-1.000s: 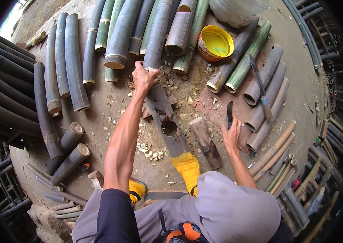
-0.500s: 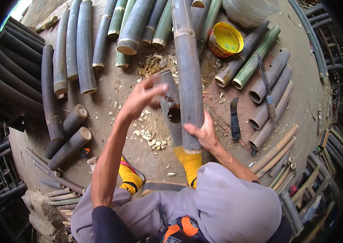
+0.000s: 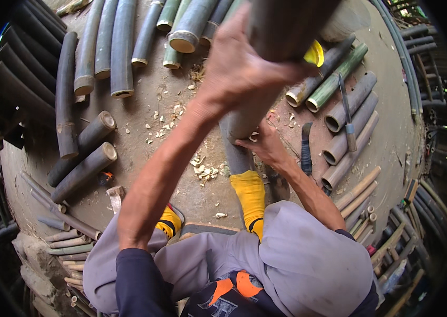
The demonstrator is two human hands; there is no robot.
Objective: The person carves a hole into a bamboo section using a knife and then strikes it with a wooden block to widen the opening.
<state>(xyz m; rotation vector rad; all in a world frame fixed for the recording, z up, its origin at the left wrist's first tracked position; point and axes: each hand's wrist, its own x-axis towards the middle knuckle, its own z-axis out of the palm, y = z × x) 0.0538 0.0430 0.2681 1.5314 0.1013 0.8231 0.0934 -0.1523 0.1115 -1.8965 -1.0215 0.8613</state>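
Note:
A thick dark bamboo pole (image 3: pixel 287 31) is raised in front of me, its upper part close to the view and cut off by the top edge. My left hand (image 3: pixel 236 68) is closed round its upper part, slightly blurred. Lower down, my right hand (image 3: pixel 268 145) grips the pole's near end, thumb toward me and the other fingers mostly hidden. Below the raised pole, another bamboo piece (image 3: pixel 238 161) lies on the ground against my yellow-socked foot (image 3: pixel 248 193). The raised pole covers most of it.
Bamboo sections (image 3: pixel 123 47) lie along the far side and left. A hooked blade (image 3: pixel 349 119) rests on bamboo tubes at right, beside a dark-handled knife (image 3: pixel 306 150). A yellow bucket (image 3: pixel 315 54) is partly hidden behind the pole. Pale chips (image 3: pixel 202 170) litter the ground.
My left hand, previously free with fingers spread, has moved up and right and taken hold of the pole. The pole's far part has risen toward me. My right hand stays at its near end.

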